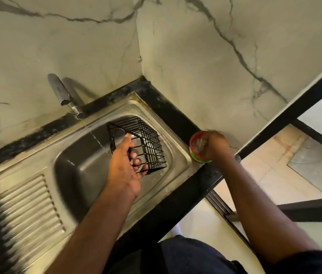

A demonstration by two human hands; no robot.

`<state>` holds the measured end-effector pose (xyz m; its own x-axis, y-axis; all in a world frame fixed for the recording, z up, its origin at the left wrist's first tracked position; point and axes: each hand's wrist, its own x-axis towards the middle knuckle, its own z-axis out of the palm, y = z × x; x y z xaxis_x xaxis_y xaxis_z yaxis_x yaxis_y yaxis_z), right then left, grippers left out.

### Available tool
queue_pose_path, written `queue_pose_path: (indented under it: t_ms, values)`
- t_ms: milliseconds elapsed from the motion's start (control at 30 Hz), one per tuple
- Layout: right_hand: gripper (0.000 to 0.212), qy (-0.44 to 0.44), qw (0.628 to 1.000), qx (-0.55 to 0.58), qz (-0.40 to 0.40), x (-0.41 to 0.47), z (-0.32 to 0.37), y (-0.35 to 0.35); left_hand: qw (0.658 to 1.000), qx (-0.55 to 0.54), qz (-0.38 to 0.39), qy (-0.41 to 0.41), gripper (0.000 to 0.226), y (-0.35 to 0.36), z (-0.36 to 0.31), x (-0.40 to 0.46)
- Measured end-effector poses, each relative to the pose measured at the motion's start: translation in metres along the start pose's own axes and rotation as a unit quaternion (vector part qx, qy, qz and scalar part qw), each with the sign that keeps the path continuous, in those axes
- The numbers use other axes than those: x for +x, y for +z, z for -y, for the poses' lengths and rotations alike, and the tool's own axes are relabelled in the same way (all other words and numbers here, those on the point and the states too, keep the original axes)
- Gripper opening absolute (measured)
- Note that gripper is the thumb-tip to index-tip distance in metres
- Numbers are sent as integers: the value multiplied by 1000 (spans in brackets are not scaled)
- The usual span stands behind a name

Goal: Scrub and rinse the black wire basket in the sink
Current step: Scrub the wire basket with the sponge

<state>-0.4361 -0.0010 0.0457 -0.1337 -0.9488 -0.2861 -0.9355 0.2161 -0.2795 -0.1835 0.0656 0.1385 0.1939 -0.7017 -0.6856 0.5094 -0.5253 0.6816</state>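
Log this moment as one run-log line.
left hand grips black wire basket over sink | right hand in red tub on counter | tap trickling

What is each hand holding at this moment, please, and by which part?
The left hand grips the black wire basket by its near side wires, over the sink. The right hand reaches into the small tub; whether it grips anything cannot be told.
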Motion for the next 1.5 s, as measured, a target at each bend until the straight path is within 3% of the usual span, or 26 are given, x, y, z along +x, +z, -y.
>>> queue_pose_path:
  t_ms: [100,333,467,633,767,1033,1367,1500]
  values:
    - [49,-44,998,-35,1,9,-1,4,1000,19,-9,12,31,4,1,0]
    - [27,-24,998,-46,-30,11,4,8,999,28,-30,15,33,5,-4,8]
    - [30,-38,996,-57,-57,4,1,3,999,27,-25,11,32,6,-6,9]
    - [31,-16,992,66,-105,-7,0,-4,999,28,-20,5,31,2,-9,10]
    - [23,-2,987,136,-90,-13,1,-13,999,32,-17,-2,31,-2,-7,9]
    - [26,4,930,318,-182,-29,13,-26,1000,28,-8,-4,31,-13,-4,2]
    - [23,12,909,342,-238,-28,24,-35,1000,22,-3,4,30,-25,-4,-5]
    - [23,29,933,308,-182,-21,21,-32,1000,21,-3,4,28,-27,-5,-6]
